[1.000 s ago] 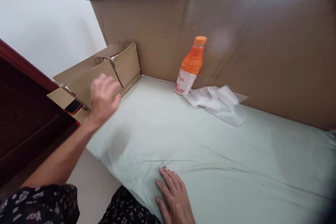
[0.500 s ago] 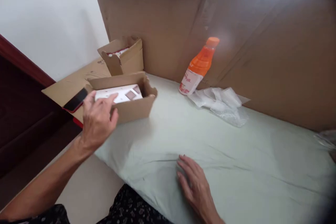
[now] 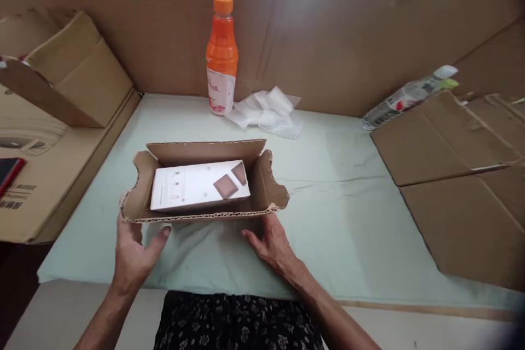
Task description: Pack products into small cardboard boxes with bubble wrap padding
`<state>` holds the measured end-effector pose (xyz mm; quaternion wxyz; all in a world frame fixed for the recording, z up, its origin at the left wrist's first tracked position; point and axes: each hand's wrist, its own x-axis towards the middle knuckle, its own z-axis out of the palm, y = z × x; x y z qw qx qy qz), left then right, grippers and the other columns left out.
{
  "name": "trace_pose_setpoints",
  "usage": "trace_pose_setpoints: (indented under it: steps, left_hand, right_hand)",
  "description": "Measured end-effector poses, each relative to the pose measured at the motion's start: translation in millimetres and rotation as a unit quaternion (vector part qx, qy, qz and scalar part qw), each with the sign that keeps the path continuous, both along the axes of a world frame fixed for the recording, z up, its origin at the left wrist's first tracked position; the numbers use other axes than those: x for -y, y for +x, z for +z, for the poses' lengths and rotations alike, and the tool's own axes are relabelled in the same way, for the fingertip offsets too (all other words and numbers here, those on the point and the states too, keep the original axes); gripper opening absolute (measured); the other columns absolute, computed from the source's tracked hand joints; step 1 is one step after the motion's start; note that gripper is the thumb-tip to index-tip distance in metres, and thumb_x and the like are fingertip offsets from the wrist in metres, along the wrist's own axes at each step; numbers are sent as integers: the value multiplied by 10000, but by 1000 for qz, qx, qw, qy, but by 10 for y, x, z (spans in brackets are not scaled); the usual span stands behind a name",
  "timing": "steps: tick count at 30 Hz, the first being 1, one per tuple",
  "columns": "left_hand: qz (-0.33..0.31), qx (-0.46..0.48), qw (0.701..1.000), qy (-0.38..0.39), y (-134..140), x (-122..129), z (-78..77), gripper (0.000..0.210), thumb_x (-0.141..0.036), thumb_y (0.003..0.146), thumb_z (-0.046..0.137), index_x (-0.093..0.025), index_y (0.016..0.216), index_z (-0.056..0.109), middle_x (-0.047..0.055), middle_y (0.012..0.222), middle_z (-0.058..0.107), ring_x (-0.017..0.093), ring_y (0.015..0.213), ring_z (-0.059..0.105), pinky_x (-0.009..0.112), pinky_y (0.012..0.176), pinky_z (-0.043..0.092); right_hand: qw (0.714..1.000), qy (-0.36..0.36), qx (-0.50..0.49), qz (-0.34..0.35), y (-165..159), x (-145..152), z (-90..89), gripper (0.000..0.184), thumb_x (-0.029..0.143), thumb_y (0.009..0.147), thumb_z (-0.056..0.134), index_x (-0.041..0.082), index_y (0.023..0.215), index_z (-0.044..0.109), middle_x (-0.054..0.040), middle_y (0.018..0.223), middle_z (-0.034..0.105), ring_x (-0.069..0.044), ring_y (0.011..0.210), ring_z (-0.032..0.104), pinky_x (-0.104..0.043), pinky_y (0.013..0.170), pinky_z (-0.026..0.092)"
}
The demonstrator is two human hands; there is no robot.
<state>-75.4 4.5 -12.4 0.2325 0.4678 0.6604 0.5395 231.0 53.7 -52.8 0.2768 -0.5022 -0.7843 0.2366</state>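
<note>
Head view: cardboard box (image 3: 205, 153) holds white carton (image 3: 194, 186).

White carton (image 3: 194, 181) with brown squares, tan box (image 3: 209, 153), orange bottle (image 3: 222, 57), pale-green cloth (image 3: 340, 202), black floral fabric (image 3: 238, 322)

An orange bottle (image 3: 222, 57) stands beside crumpled plastic (image 3: 262, 114).

— How's the light?
— Soft and fairly even, with hazy glare washing the top of the cardboard panel (image 3: 320, 38).
— Shadows?
— Faint, soft-edged ones on the table (image 3: 336, 229) below the open carton (image 3: 209, 153).
— Sharpness?
— Middling: small print on the white box (image 3: 197, 183) blurs; the right corners darken.
</note>
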Motion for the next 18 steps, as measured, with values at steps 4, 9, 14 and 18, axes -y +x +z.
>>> trace_pose_setpoints:
  steps: [4, 9, 14, 18]
  left_hand:
    - [11, 114, 989, -98, 144, -203, -205, 817, -495, 706, 828, -208, 1389, 484, 159, 1322, 636, 344, 1297, 597, 550, 1157, 430]
    - [51, 88, 994, -46, 380, -769, -238, 706, -369, 666, 834, -175, 1271, 525, 144, 1247, 641, 282, 1179, 647, 475, 1082, 501]
    - [-21, 51, 998, -14, 588, -1073, -371, 665, -361, 750, 794, -169, 1320, 511, 145, 1277, 628, 268, 1209, 627, 427, 1088, 493]
    - [-17, 50, 998, -16, 570, -1058, -535, 685, -398, 734, 819, -151, 1302, 525, 166, 1263, 641, 311, 1228, 621, 486, 1115, 469]
  right_hand:
    - [999, -4, -23, 27, -54, -225, 101, 498, 355, 950, 543, 173, 1410, 491, -169, 1286, 651, -308, 1166, 629, -470, 965, 550]
    - [997, -53, -45, 36, 1, -792, 152, 589, 314, 908, 558, 170, 1468, 446, -172, 1374, 621, -321, 1243, 597, -506, 1022, 515]
    - [999, 38, -9, -17, 464, -975, 591, 612, 335, 910, 584, 216, 1492, 439, -145, 1399, 614, -337, 1238, 605, -537, 1021, 504]
    - [972, 218, 64, 55, 618, -950, 1445, 752, 533, 954, 572, 226, 1592, 318, -146, 1481, 549, -380, 1399, 470, -585, 1129, 392]
